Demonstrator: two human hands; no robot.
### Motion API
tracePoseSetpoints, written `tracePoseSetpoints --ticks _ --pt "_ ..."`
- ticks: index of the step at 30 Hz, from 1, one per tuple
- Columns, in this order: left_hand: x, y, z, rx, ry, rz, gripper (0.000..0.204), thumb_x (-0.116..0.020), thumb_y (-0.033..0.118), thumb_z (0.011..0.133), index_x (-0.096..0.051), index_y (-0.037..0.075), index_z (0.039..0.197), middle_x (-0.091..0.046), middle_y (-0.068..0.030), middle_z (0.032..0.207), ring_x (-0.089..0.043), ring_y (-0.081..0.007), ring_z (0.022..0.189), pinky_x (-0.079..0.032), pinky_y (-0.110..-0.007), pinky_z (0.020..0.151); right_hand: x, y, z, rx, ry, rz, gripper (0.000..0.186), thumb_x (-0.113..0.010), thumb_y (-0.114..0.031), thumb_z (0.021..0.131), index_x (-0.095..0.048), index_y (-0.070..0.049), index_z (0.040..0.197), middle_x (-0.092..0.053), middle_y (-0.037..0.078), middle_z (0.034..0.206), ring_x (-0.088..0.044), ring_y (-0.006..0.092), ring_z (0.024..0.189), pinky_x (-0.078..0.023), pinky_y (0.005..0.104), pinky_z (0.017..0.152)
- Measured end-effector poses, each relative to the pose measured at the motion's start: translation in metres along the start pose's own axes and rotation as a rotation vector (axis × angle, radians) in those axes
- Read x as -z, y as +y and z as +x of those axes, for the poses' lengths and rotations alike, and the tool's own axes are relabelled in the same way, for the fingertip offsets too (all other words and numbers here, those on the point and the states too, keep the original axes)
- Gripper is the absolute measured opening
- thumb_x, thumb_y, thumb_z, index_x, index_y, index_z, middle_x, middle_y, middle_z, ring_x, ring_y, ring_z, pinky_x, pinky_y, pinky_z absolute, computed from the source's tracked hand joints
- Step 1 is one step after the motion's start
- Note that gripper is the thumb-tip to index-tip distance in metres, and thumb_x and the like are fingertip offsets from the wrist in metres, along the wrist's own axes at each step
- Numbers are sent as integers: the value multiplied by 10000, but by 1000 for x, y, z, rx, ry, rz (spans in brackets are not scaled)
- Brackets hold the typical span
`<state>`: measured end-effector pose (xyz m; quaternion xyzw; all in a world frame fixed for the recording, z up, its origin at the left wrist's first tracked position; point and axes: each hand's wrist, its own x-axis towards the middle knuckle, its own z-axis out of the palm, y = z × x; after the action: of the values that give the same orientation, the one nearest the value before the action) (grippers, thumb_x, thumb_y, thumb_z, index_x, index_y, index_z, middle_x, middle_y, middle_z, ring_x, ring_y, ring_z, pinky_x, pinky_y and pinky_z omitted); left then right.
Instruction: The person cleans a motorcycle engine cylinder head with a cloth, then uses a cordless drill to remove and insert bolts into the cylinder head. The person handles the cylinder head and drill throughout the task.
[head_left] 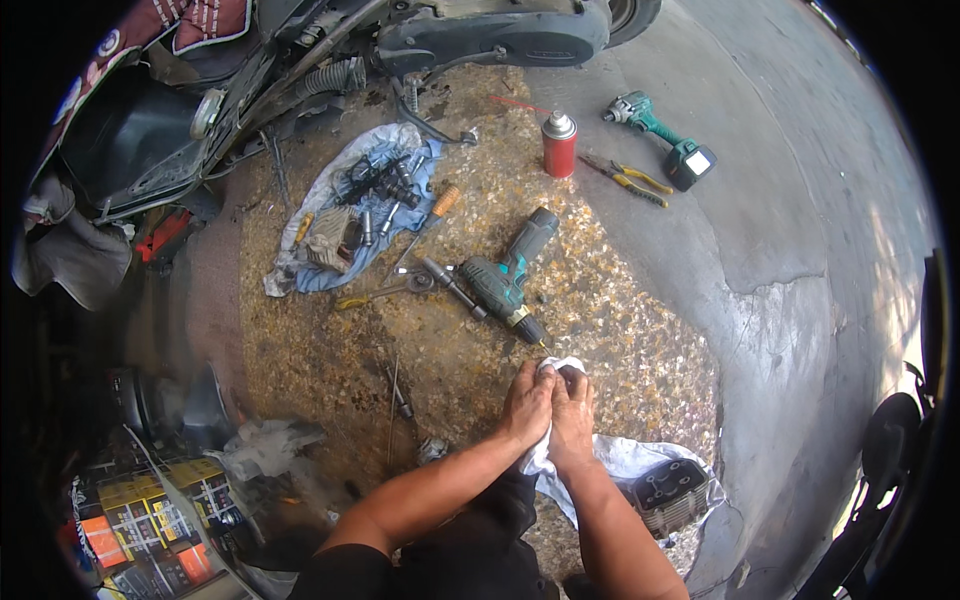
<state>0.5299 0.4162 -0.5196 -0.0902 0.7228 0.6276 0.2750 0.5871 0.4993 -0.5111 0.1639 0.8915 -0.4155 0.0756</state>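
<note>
Fingers of the left hand and right hand were clamped on crumpled white cloth, just below the pistol-shaped drill. A finned metal block lay farther below, to the drill's right.

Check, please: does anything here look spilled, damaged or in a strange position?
Dark stains discolour the speckled board left of the drill, perhaps spilled oil. The drill lies on its side, its nose pointing toward the white cloth that the left hand and right hand grip: seemingly careless.
</note>
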Motion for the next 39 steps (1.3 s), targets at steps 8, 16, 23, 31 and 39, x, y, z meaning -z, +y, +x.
tracePoseSetpoints --ticks 8,16,23,31,39 --pt "37 -17 64 -147 337 459 514 -669 378 913 -591 -69 1155 -659 -249 1127 -643 -335 1055 -493 -408 899 4 5 -60 -20 -168 107 654 -697 -184 836 -457 -62 1431 -374 258 1461 -393 460 1332 -388 497 1094" --pt "28 -38 133 273 358 263 460 -844 300 765 -670 -74 969 -694 -147 909 -652 -212 813 -514 -372 727 2 20 -83 -197 -117 244 394 -682 -183 853 -603 -31 1208 -622 227 1139 -595 430 1069 -494 475 921" --pt "41 -27 139 362 149 -514 173 -722 140 787 -659 54 923 -666 -56 849 -636 -205 753 -537 -375 700 3 33 -91 -253 -121 290 380 -695 -168 848 -625 -30 1195 -663 214 1080 -658 385 975 -526 453 880" --pt "62 -8 125 273 1 -725 119 -658 137 792 -641 100 904 -637 -21 821 -623 -171 722 -545 -350 690 37 26 -26 -117 6 276 329 -682 -127 845 -637 -1 1146 -693 207 1015 -689 350 916 -543 425 824" --pt "80 38 63 -116 -301 -363 640 -758 182 676 -497 28 1239 -577 -36 1020 -560 -140 869 -487 -298 764 106 -8 60 110 222 -79 624 -759 -122 777 -513 -41 1345 -539 241 1326 -520 410 1234 -449 467 1032"
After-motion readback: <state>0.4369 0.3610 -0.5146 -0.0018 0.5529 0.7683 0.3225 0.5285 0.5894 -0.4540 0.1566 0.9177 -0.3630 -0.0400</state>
